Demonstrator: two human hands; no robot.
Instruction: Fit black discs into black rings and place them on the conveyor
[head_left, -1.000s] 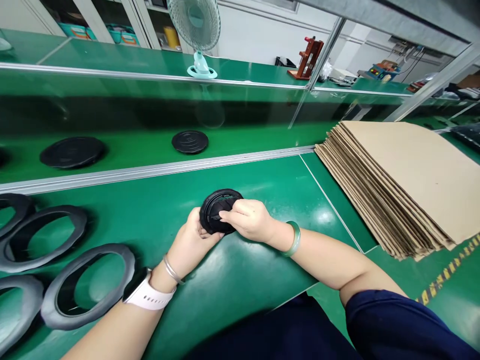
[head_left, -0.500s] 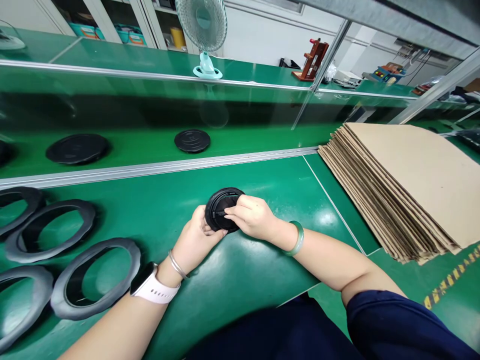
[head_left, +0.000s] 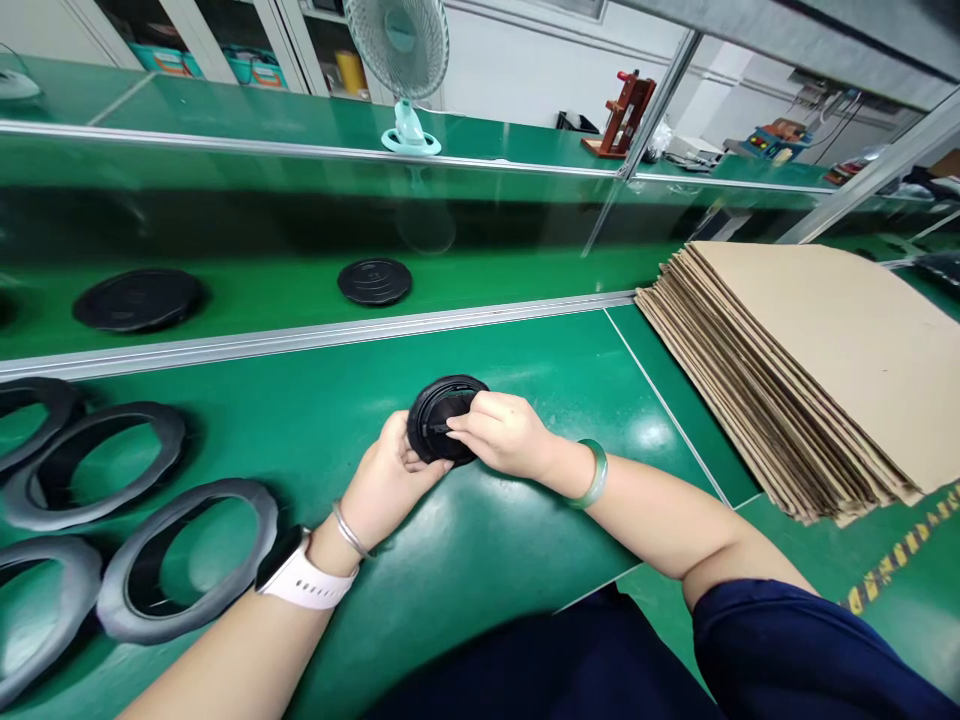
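A small black round cap (head_left: 439,437) with a ridged rim is held over the green table in the middle of the head view. My left hand (head_left: 394,470) is closed around its left and lower edge, thumb at the near rim. My right hand (head_left: 501,432) lies over the cap's right side, thumb and fingers pinched together at the middle of its face. Whatever is between those fingertips is too small or hidden to make out. Short raised marks show beside them.
Several large dark rings (head_left: 259,515) lie at left. Black discs (head_left: 375,281) sit on the green strip behind a metal rail (head_left: 480,317). A cardboard stack (head_left: 817,350) stands at right. On the ledge behind are a fan (head_left: 409,125) and a red-brown stand (head_left: 622,115).
The black discs on the green strip have shifted slightly left. My hands and the cap stay almost where they were; the whole view has moved a little.
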